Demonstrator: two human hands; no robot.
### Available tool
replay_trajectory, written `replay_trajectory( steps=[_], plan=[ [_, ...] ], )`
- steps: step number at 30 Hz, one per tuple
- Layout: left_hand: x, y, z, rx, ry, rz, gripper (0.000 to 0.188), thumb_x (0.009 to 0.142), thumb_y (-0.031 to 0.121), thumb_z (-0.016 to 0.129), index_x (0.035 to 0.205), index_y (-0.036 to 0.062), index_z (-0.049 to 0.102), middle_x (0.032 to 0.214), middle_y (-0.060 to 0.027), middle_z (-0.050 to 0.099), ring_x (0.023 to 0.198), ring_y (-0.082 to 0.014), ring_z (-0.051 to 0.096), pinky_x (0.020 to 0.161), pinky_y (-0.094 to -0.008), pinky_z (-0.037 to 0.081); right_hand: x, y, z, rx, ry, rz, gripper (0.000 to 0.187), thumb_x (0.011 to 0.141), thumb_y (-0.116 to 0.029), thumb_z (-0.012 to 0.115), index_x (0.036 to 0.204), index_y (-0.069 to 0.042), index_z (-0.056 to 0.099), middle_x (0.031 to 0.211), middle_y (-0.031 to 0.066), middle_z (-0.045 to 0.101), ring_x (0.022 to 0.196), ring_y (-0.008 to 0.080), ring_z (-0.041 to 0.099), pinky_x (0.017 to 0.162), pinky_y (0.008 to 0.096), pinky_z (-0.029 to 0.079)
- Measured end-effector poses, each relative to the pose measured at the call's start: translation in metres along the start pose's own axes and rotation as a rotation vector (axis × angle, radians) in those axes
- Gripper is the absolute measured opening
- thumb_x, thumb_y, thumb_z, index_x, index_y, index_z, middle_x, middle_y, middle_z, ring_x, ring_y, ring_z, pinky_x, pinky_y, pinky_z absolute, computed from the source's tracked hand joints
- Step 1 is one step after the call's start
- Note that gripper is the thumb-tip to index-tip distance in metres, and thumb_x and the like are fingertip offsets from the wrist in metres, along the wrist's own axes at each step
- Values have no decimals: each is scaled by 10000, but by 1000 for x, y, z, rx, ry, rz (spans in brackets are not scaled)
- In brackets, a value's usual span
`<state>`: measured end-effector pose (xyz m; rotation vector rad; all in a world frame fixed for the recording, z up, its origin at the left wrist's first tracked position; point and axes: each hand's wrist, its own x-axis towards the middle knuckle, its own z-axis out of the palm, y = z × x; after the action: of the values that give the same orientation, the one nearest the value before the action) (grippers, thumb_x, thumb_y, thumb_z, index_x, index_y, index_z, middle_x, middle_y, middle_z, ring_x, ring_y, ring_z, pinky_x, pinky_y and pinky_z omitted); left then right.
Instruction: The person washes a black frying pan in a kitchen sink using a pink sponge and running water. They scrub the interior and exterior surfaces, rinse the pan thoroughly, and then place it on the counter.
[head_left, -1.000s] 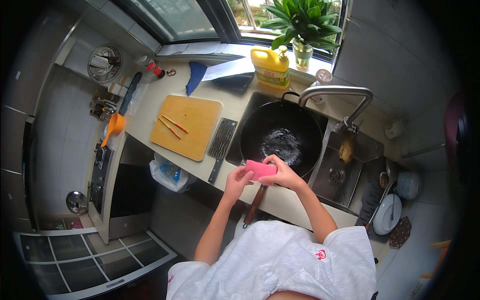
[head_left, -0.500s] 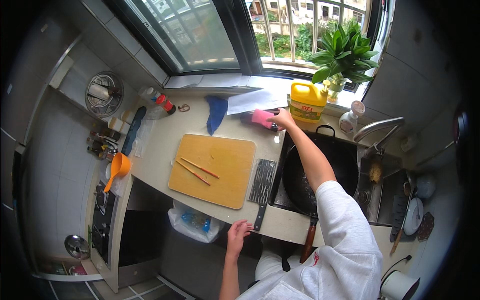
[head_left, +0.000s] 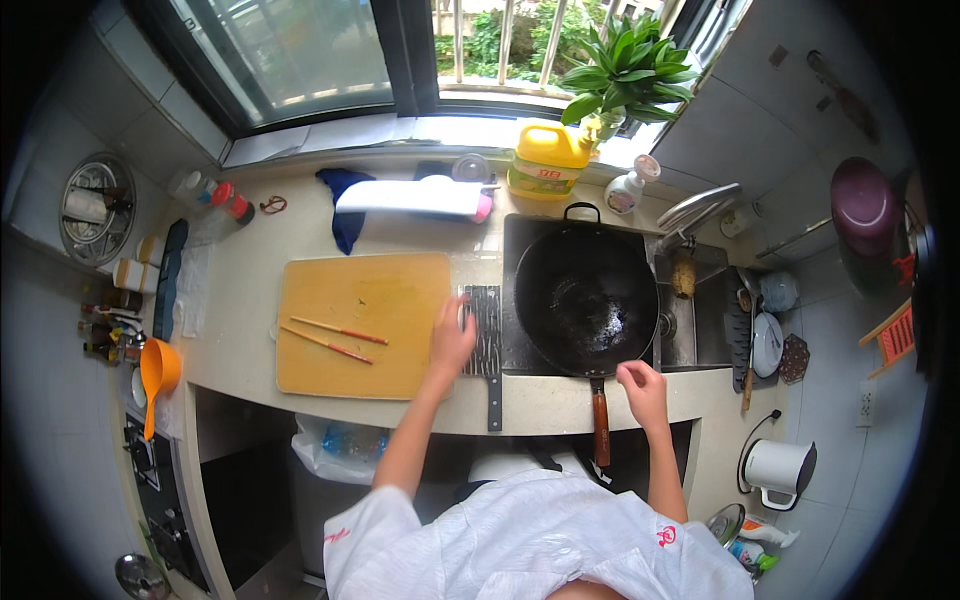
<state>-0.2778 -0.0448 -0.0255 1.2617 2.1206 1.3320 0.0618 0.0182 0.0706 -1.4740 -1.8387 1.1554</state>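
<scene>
My left hand point(head_left: 453, 340) is at the right edge of the wooden cutting board point(head_left: 365, 275), beside the blade of a cleaver point(head_left: 482, 325). Its thumb and forefinger are apart, and nothing shows between them. My right hand point(head_left: 645, 392), fingers curled together, hovers by the near rim of a black wok point(head_left: 575, 290). I see nothing in it. The wok's wooden handle point(head_left: 600, 425) points toward me, just left of that hand. Two chopsticks point(head_left: 340, 330) lie on the board. Behind it, a white sheet point(head_left: 410, 198) covers most of a pink item point(head_left: 484, 208), whose kind is hidden.
A blue cloth point(head_left: 345, 215) lies left of the sheet. By the window stand a yellow jug point(head_left: 548, 165), a white pump bottle point(head_left: 628, 188) and a plant point(head_left: 630, 75). The faucet point(head_left: 700, 205) and sink point(head_left: 700, 335) are right of the wok. An orange ladle point(head_left: 158, 375) sits left.
My right hand has let go of the pink item and come back to the wok's near side. My left hand has risen to the board's right edge. The white sheet now covers most of the pink item.
</scene>
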Motion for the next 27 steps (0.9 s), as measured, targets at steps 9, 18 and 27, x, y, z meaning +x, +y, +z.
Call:
replay_trajectory(
  steps=[9, 18, 27],
  plan=[
    [200, -32, -12, 965, 69, 261, 377, 744, 56, 621, 1117, 110, 614, 1189, -64, 592, 1135, -244, 527, 944, -392, 429, -134, 60, -96, 58, 450, 335, 151, 910, -131, 611, 921, 16, 640, 774, 55, 646, 705, 110, 614, 675, 236, 502],
    [259, -45, -209, -360, 585, -81, 150, 872, 154, 637, 809, 24, 598, 709, 9, 592, 562, -79, 500, 481, -245, 389, -190, 99, -129, 25, 501, 541, 142, 919, -147, 603, 918, -6, 625, 770, 34, 626, 684, 96, 592, 651, 219, 489],
    [210, -151, -208, 152, 945, -952, 528, 756, 142, 714, 1207, 53, 452, 1112, -185, 554, 958, -302, 577, 792, -426, 505, -139, 78, -100, 74, 348, 504, 139, 915, -126, 601, 923, 8, 635, 781, 39, 630, 714, 96, 601, 684, 228, 501]
  ],
)
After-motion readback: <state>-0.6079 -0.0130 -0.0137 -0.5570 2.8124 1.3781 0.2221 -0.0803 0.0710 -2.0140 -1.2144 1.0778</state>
